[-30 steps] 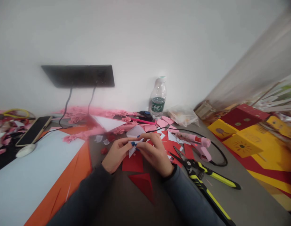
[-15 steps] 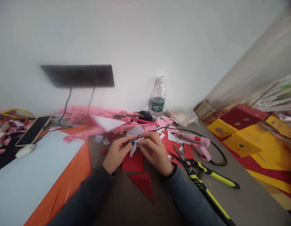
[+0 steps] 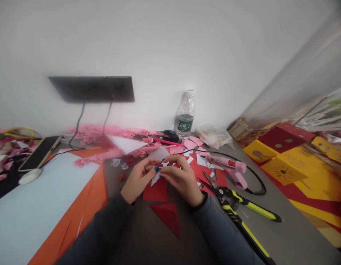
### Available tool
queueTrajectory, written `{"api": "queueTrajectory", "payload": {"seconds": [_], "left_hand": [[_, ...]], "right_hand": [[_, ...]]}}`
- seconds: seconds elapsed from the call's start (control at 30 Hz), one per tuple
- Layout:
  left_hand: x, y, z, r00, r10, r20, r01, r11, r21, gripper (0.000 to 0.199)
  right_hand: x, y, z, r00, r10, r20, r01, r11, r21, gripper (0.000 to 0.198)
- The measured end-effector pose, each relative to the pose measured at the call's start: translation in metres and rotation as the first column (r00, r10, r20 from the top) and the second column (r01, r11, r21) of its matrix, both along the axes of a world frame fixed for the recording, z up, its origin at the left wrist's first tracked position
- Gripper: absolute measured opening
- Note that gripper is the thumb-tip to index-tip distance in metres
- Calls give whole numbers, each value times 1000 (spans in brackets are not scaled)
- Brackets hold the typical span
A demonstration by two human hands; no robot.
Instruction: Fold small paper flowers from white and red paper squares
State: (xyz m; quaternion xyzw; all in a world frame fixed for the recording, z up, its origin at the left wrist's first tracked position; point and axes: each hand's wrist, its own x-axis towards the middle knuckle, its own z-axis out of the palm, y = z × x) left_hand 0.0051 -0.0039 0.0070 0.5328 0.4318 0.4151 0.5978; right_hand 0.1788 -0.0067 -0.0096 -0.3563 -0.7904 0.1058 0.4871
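Note:
Between my fingertips is a small folded piece of white paper (image 3: pixel 156 179), partly covered by the fingers. My left hand (image 3: pixel 137 181) pinches it from the left, thumb and forefinger together. From the other side my right hand (image 3: pixel 184 180) grips the same paper, its fingers bent over the top. A red paper square (image 3: pixel 155 192) lies on the table just below the hands. Nearer to me rests a dark red paper triangle (image 3: pixel 168 217). Red and white paper scraps (image 3: pixel 199 171) spread out right of my right hand.
Yellow-handled pliers (image 3: pixel 231 200) and a pink glue gun (image 3: pixel 233 169) with a black cord lie right. A water bottle (image 3: pixel 185 117) stands by the wall. Left are large white sheets (image 3: pixel 43 206) over orange paper, a phone (image 3: pixel 39 154) and pink paper flowers (image 3: pixel 93 160). Yellow boxes (image 3: pixel 283 169) sit far right.
The fingers have shifted slightly on the white paper, closing in over it, and its lower tip has turned a little to the left. The other things lie as before.

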Motion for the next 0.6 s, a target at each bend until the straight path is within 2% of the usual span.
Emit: {"api": "queueTrajectory", "payload": {"seconds": [0.27, 0.53, 0.6], "left_hand": [[-1, -1, 2, 997, -60, -55, 63, 996, 57, 21], [0, -1, 1, 997, -59, 53, 60, 998, -28, 29], [-1, -2, 2, 995, -57, 77, 58, 998, -18, 28]], "right_hand": [[0, 0, 3, 1000, 30, -5, -30, 1000, -4, 8], [-2, -8, 6, 992, -38, 119, 21, 989, 143, 11], [-2, -8, 6, 992, -37, 117, 20, 989, 144, 10]]}}
